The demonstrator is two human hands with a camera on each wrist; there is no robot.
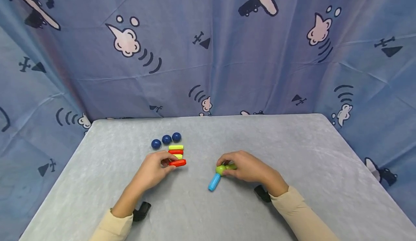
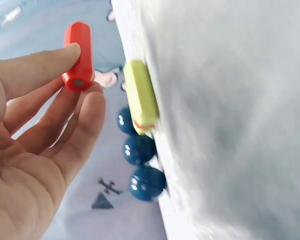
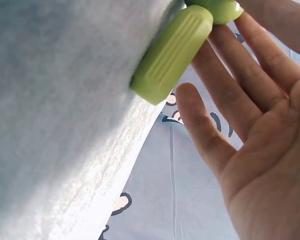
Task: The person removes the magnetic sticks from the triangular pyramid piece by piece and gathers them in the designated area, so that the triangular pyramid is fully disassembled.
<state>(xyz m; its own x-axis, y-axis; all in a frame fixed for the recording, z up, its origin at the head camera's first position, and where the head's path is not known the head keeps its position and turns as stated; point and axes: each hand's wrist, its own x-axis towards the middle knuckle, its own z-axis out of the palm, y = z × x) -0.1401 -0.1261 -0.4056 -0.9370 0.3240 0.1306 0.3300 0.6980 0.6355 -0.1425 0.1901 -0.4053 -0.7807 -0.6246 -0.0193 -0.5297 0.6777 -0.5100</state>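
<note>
At the table (image 1: pixel 292 136), the left hand (image 1: pixel 153 167) pinches a red rod (image 1: pixel 178 163), the right hand (image 1: pixel 248 166) a green ball (image 1: pixel 220 170)

the head view looks forward and down over the table (image 1: pixel 312 154), far enough back to take in the left hand (image 1: pixel 155 170), right hand (image 1: pixel 247 166) and curtain (image 1: pixel 260 71); the left wrist view looks across that hand from close up, turned sideways, and shares the red stick (image 2: pixel 82 65) and 3 blue balls (image 2: pixel 140 149) with the head view; the right wrist view, just as near and tilted, shares the green stick (image 3: pixel 172 57) and green ball (image 3: pixel 220 11) with it
</note>
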